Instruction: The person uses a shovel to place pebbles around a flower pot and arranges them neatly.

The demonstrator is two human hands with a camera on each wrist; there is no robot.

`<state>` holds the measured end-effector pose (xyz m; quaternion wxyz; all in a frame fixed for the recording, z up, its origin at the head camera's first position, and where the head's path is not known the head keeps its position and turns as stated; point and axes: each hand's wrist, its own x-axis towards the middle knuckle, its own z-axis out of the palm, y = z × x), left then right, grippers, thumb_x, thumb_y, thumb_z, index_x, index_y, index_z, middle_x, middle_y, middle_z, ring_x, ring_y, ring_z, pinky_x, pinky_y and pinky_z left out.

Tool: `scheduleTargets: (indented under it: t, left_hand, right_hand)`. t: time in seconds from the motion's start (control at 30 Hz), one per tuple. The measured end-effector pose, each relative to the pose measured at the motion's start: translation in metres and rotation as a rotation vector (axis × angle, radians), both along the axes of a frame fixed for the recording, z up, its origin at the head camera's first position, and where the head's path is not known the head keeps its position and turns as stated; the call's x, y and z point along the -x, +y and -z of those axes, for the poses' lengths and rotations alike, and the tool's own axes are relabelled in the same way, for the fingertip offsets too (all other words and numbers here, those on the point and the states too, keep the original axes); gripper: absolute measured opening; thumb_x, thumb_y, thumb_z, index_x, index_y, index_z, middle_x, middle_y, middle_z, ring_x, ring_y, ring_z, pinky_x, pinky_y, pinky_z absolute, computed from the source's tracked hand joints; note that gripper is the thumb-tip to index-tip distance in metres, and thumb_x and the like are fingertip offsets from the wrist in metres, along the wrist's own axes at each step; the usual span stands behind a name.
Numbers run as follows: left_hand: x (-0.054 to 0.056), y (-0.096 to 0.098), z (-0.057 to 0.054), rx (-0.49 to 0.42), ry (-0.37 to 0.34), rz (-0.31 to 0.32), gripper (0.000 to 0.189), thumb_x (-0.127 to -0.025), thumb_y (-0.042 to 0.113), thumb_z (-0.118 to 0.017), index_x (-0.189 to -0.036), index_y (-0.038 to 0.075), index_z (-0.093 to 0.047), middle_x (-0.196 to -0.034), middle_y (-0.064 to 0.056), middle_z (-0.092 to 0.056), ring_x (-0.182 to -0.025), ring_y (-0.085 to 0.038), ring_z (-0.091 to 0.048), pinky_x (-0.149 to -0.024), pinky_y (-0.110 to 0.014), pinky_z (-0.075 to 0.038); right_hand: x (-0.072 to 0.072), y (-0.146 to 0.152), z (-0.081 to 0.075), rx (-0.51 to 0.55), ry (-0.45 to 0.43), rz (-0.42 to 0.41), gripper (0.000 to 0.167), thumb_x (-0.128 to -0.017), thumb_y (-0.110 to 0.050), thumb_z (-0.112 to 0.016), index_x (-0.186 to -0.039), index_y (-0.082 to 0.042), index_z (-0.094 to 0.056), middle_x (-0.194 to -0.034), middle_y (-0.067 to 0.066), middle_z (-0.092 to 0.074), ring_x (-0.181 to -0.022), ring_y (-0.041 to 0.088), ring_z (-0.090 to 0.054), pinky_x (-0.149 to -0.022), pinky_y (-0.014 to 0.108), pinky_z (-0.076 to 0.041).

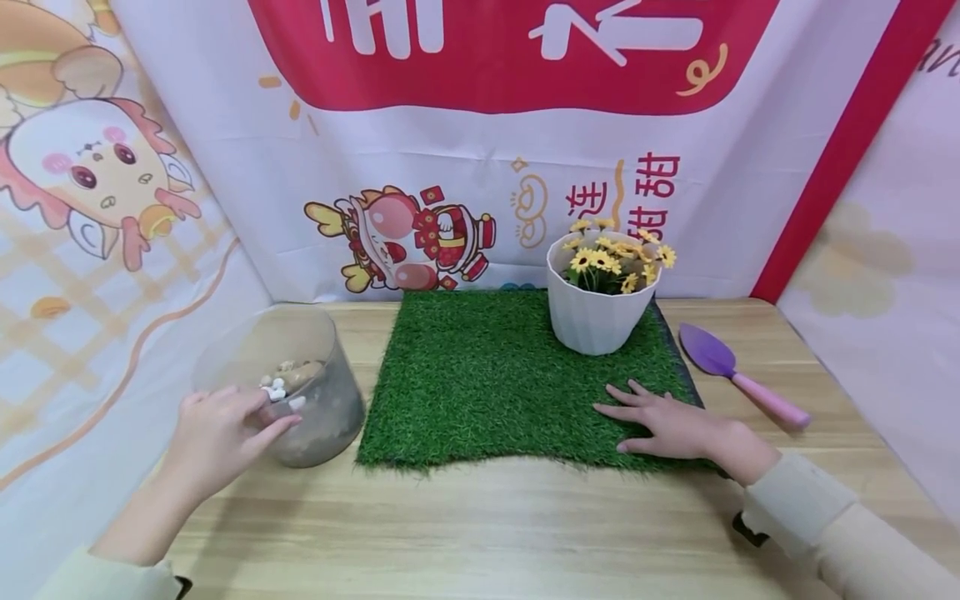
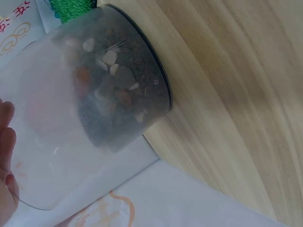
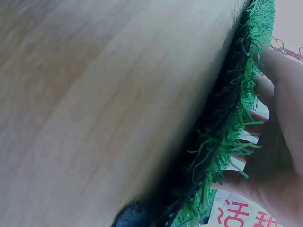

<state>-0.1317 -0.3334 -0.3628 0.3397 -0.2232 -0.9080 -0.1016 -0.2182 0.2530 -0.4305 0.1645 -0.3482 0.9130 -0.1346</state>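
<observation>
Wood-grain tabletop, printed cloth behind. Partway, by judgement: yellow flowers already in white pot, on artificial turf; pebbles still inside clear container, left of turf. Left hand at container rim, thumb and fingers curved; whether pinching anything, cannot tell. Right hand spread on turf. Purple trowel right, in neither hand. White pot blocking turf's far right corner.
</observation>
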Motion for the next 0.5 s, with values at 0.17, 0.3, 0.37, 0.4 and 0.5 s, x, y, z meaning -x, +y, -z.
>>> scheduleTargets:
  t: [0.17,0.3,0.37,0.4,0.5]
  left_hand:
    - [-0.010,-0.002,0.000,-0.004,-0.021,0.018,0.053,-0.092,0.076,-0.051,-0.065,0.030,-0.050,-0.064,0.018,-0.047,-0.061,-0.009,-0.046,-0.064,-0.047,-0.036]
    - [-0.017,-0.003,0.000,-0.008,-0.024,0.025,0.049,-0.090,0.072,-0.060,-0.065,0.031,-0.051,-0.063,0.019,-0.048,-0.060,-0.006,-0.044,-0.065,-0.045,-0.037]
    - [-0.020,-0.002,0.000,-0.016,-0.014,0.026,0.050,-0.089,0.073,-0.059,-0.064,0.032,-0.051,-0.063,0.020,-0.048,-0.060,-0.005,-0.043,-0.065,-0.044,-0.036]
    - [-0.021,-0.002,0.000,-0.018,-0.005,0.028,0.052,-0.090,0.076,-0.056,-0.064,0.031,-0.050,-0.063,0.019,-0.047,-0.059,-0.005,-0.043,-0.064,-0.043,-0.035]
    - [-0.024,0.000,0.000,-0.018,0.025,0.022,0.058,-0.090,0.080,-0.046,-0.062,0.030,-0.048,-0.061,0.018,-0.046,-0.058,-0.006,-0.042,-0.062,-0.040,-0.033]
  right_hand:
    - [0.000,0.000,-0.001,-0.003,0.000,0.000,0.069,-0.100,-0.052,-0.060,-0.160,-0.025,-0.038,-0.167,0.016,-0.022,-0.148,0.054,-0.013,-0.104,0.083,-0.020]
    - [-0.002,-0.001,-0.002,0.002,-0.005,0.002,0.068,-0.100,-0.050,-0.061,-0.160,-0.024,-0.038,-0.167,0.016,-0.021,-0.148,0.055,-0.013,-0.105,0.083,-0.020]
    - [-0.002,-0.002,-0.002,0.008,0.000,-0.002,0.068,-0.100,-0.050,-0.061,-0.160,-0.024,-0.039,-0.167,0.017,-0.022,-0.148,0.055,-0.013,-0.104,0.083,-0.020]
    - [-0.002,-0.002,-0.002,0.010,-0.001,-0.001,0.068,-0.100,-0.050,-0.061,-0.160,-0.024,-0.039,-0.167,0.017,-0.022,-0.148,0.055,-0.013,-0.105,0.083,-0.020]
    - [-0.001,0.000,-0.001,0.006,-0.001,0.005,0.069,-0.100,-0.051,-0.060,-0.160,-0.025,-0.039,-0.167,0.016,-0.022,-0.148,0.054,-0.012,-0.105,0.083,-0.019]
